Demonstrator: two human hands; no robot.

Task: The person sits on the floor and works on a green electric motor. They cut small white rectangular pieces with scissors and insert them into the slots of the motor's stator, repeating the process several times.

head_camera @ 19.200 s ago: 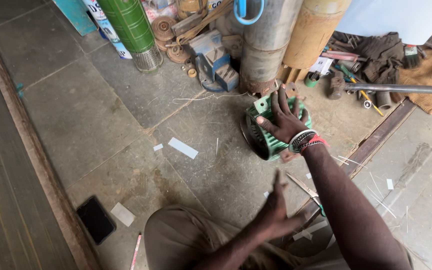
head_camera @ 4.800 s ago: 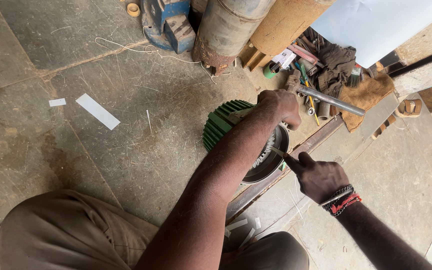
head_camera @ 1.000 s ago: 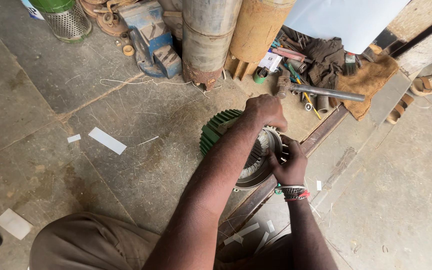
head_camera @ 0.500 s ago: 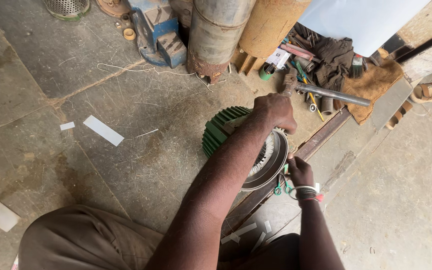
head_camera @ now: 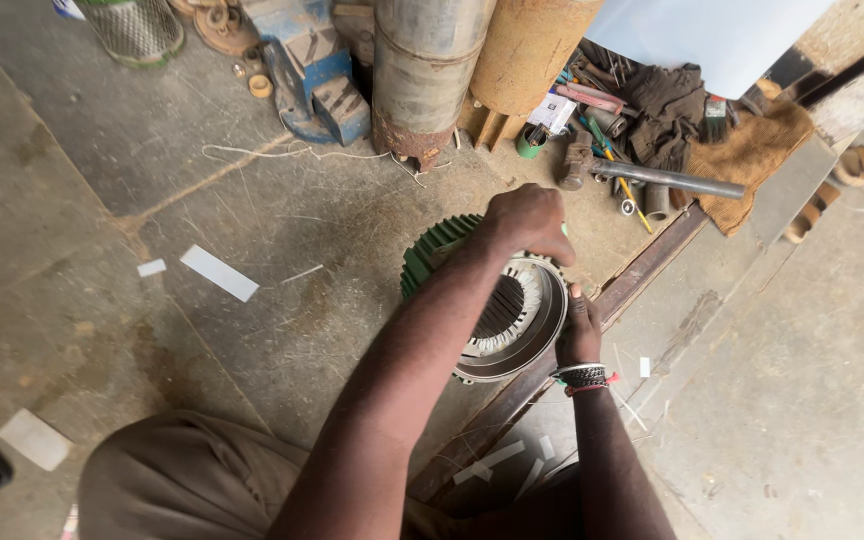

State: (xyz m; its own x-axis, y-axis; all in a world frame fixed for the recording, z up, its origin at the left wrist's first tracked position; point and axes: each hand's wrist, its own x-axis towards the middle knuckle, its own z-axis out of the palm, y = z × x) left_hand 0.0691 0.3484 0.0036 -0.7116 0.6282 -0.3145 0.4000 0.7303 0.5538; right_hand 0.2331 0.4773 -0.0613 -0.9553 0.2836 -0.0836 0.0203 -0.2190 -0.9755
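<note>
Your left hand grips the green ribbed cast-metal motor housing at its far rim; your right hand braces the near rim, fingers closed against it. It looks heavy and rigid, so hold the rim, not the slotted core.

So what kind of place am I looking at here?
Likely a motor repair workshop floor: both hands grip a green finned motor housing with its slotted core showing, hand tools lie scattered behind, and rusty metal cylinders stand nearby.

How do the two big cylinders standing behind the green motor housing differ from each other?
The grey metal cylinder has a smooth, dull silver wall with rust only at its bottom rim; the rusty cylinder beside it is orange-brown and rough all over. The grey one stands straighter, the rusty one leans slightly. Both stand on the concrete floor, side by side, tops out of view.
</note>
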